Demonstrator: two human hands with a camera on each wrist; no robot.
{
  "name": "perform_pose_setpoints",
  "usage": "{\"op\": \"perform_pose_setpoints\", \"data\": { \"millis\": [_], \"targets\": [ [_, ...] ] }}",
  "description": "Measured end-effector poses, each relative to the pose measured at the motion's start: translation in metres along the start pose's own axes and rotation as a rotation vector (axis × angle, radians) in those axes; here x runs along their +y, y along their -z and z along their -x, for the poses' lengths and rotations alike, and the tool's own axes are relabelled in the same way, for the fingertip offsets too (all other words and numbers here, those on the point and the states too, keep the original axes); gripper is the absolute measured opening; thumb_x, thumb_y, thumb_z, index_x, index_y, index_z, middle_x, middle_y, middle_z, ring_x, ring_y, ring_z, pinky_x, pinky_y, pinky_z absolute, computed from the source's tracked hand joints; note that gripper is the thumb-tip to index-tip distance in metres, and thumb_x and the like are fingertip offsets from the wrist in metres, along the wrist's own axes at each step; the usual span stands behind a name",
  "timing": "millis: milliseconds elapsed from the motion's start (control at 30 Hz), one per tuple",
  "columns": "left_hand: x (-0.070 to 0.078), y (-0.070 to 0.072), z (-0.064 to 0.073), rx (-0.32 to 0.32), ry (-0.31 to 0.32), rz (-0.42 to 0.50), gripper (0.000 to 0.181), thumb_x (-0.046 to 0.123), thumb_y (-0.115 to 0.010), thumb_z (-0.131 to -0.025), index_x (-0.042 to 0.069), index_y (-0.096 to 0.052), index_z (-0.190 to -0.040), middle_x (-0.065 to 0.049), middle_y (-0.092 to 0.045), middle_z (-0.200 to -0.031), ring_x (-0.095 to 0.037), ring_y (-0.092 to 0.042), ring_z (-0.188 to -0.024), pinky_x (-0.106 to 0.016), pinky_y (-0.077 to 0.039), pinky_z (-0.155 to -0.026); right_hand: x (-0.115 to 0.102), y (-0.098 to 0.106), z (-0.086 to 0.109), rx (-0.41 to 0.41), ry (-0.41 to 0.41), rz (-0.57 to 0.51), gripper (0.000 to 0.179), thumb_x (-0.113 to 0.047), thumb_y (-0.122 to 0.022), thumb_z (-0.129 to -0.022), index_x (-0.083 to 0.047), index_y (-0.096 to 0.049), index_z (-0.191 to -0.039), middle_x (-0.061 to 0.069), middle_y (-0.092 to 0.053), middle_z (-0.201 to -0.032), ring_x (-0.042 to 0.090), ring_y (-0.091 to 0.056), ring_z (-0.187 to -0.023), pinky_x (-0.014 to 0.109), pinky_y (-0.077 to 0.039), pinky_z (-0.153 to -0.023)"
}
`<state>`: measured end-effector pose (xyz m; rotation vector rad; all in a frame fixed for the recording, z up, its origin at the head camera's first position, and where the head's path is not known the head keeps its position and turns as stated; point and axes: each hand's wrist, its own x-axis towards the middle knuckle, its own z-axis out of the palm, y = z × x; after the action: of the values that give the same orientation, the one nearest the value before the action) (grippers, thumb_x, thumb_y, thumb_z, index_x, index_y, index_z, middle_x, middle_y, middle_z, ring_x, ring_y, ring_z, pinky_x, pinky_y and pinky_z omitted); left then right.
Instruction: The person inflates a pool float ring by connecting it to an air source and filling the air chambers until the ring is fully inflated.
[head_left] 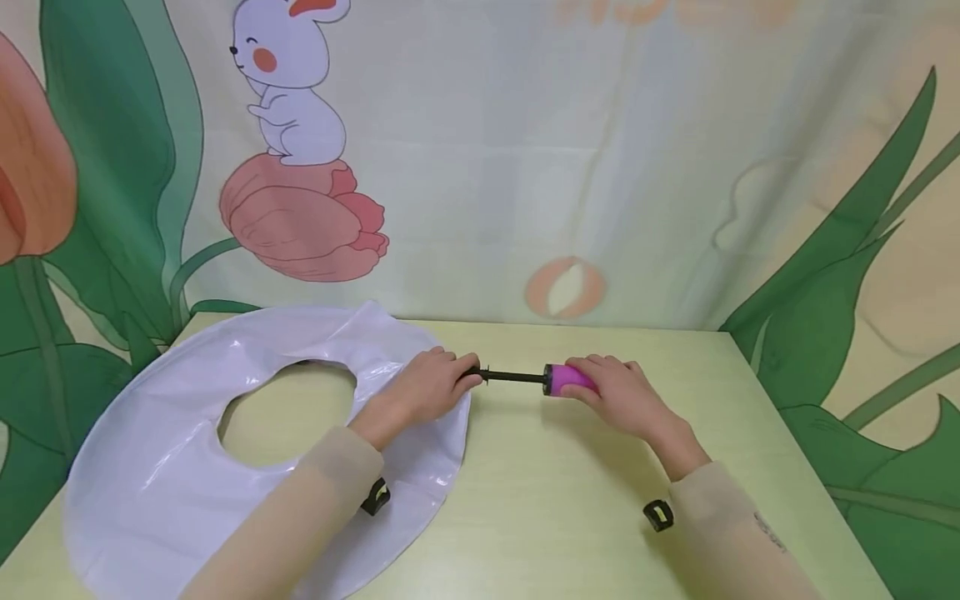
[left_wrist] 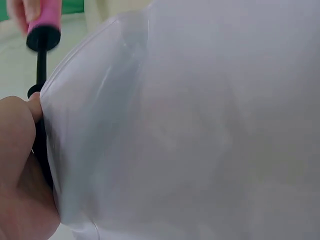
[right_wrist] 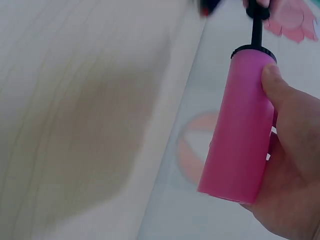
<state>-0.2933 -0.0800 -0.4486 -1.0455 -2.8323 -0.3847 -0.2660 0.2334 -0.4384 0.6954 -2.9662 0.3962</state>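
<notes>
I see the flat, glossy white plastic inflatable ring [head_left: 187,450] still limp on the pale green desk [head_left: 570,483]. My left hand [head_left: 427,387] pinches what seems its valve against the black rod; my right hand [head_left: 618,392] grips the pink cylindrical hand pump [head_left: 570,379], so inflating looks barely begun.

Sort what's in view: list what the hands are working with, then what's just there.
In use: left hand, right hand, pink pump, its black rod, flat white inflatable ring.

Just there: green table, rabbit-and-tulip backdrop.
</notes>
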Motion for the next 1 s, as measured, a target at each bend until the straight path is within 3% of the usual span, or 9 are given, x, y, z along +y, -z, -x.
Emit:
{"op": "perform_pose_setpoints", "data": {
  "millis": [167, 367, 500, 633, 867, 1000],
  "targets": [
    [0.004, -0.003, -0.002, 0.009, -0.021, -0.009, 0.021, 0.034, -0.052, -0.109, 0.015, -0.059, -0.107, -0.001, -0.052, -0.075, -0.026, -0.054, -0.079, -0.04, -0.044, -0.075, 0.011, 0.002, 0.008, -0.014, -0.016, -0.013, 0.053, -0.044, -0.064, -0.101, -0.01, -0.06, -0.141, 0.008, -0.066, -0.123, 0.029, -0.06, -0.111, 0.056, -0.038, -0.091],
    [0.024, -0.006, -0.011, 0.005, -0.034, -0.013, 0.021, 0.034, -0.051, -0.109, 0.014, -0.058, -0.108, -0.003, -0.054, -0.077, -0.026, -0.054, -0.078, -0.041, -0.044, -0.073, -0.029, -0.005, -0.011, -0.017, 0.029, 0.049, 0.056, -0.051, -0.058, -0.102, -0.011, -0.06, -0.142, 0.007, -0.066, -0.126, 0.029, -0.061, -0.108, 0.053, -0.04, -0.088],
    [0.023, -0.008, -0.01, 0.012, -0.027, 0.011, 0.02, 0.034, -0.051, -0.109, 0.015, -0.059, -0.108, 0.0, -0.052, -0.076, -0.023, -0.051, -0.076, -0.039, -0.042, -0.072, -0.042, -0.007, -0.016, -0.016, 0.032, 0.078, 0.056, -0.053, -0.056, -0.103, -0.013, -0.06, -0.141, 0.006, -0.066, -0.127, 0.028, -0.061, -0.107, 0.051, -0.04, -0.087],
    [0.015, -0.005, -0.003, 0.016, -0.029, 0.046, 0.019, 0.033, -0.053, -0.109, 0.016, -0.06, -0.107, 0.001, -0.051, -0.075, -0.023, -0.049, -0.076, -0.038, -0.041, -0.075, -0.035, -0.007, -0.012, -0.024, 0.031, 0.045, 0.055, -0.053, -0.057, -0.102, -0.014, -0.06, -0.141, 0.004, -0.067, -0.123, 0.025, -0.061, -0.105, 0.05, -0.04, -0.088],
    [-0.003, 0.001, 0.004, 0.041, -0.019, 0.038, 0.018, 0.032, -0.054, -0.108, 0.015, -0.061, -0.105, 0.001, -0.052, -0.074, -0.023, -0.05, -0.076, -0.039, -0.042, -0.078, 0.001, 0.005, 0.005, 0.018, -0.008, 0.008, 0.05, -0.042, -0.066, -0.1, -0.01, -0.061, -0.139, 0.01, -0.066, -0.123, 0.032, -0.06, -0.113, 0.057, -0.037, -0.093],
    [0.001, 0.001, -0.002, 0.034, -0.029, 0.016, 0.019, 0.031, -0.053, -0.109, 0.014, -0.061, -0.107, -0.001, -0.052, -0.075, -0.024, -0.052, -0.077, -0.04, -0.043, -0.077, -0.003, 0.004, 0.001, 0.017, 0.003, 0.019, 0.052, -0.044, -0.065, -0.101, -0.011, -0.061, -0.14, 0.009, -0.066, -0.125, 0.032, -0.06, -0.113, 0.056, -0.038, -0.092]
  ]
}}
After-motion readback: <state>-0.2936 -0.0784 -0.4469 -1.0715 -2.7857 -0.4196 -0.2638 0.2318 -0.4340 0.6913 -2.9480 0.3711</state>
